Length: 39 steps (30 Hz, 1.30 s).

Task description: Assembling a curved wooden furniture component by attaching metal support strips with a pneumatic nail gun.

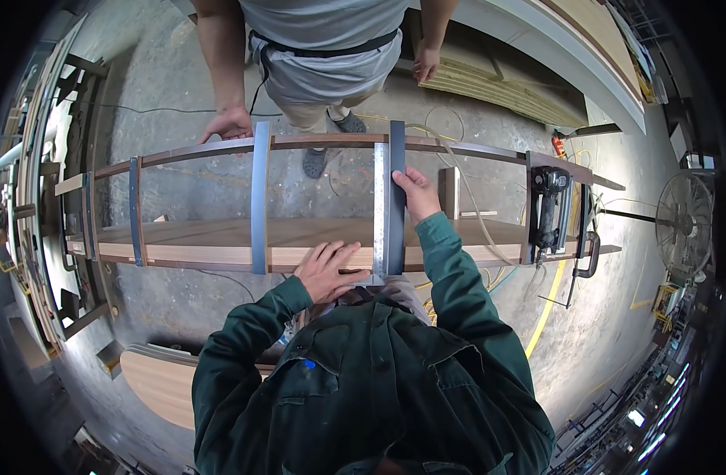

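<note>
A long wooden frame lies across in front of me, bridged by dark and light-blue crosspieces. My left hand rests its fingers over the near wooden edge. Its thumb presses the base of a metal square, whose ruled blade points away from me across the frame. Right beside that blade runs a dark crosspiece. My right hand pinches this crosspiece at its right edge, thumb and fingers closed on it. Farther left, a light-blue crosspiece spans the frame.
Across the frame stands another person, whose hand touches the far rail. On the right end lie a black power tool and a clamp. A hose loops over the frame. Stacked boards and a fan stand beyond.
</note>
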Tool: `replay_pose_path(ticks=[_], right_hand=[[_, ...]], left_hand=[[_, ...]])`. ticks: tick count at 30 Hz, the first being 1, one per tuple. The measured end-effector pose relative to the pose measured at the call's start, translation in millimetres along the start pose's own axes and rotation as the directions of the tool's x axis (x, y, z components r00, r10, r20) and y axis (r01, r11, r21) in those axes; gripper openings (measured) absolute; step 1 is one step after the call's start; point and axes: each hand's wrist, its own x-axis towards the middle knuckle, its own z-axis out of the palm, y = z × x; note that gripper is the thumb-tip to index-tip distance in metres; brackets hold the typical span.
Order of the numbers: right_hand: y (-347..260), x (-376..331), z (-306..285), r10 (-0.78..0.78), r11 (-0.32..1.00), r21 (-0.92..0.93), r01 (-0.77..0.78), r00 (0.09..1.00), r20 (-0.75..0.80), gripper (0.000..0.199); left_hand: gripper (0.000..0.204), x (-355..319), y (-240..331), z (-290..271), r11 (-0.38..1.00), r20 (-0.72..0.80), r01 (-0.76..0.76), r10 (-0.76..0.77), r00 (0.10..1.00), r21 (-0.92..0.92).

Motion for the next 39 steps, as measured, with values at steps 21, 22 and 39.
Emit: replay_pose_path(ticks=[21,22,39], right_hand=[[-11,-11,15,0.057,0.972,0.227,-0.055,0.998,0.001,0.017],[-11,-11,14,0.064,0.973,0.222,-0.066,0.998,0.014,0.017],[-25,-28,-24,-0.210,0.945,-0.295,0.141,0.953,-0.218,0.040]], left_hand=[[0.042,-3,0,4,1.000,-0.016,0.009,-0.009,1.000,0.007],[0.043,-3,0,4,1.000,-0.013,0.011,-0.011,1.000,0.007],[0.041,0,-1,3,1.000,-0.004,0.004,-0.004,1.000,0.024]])
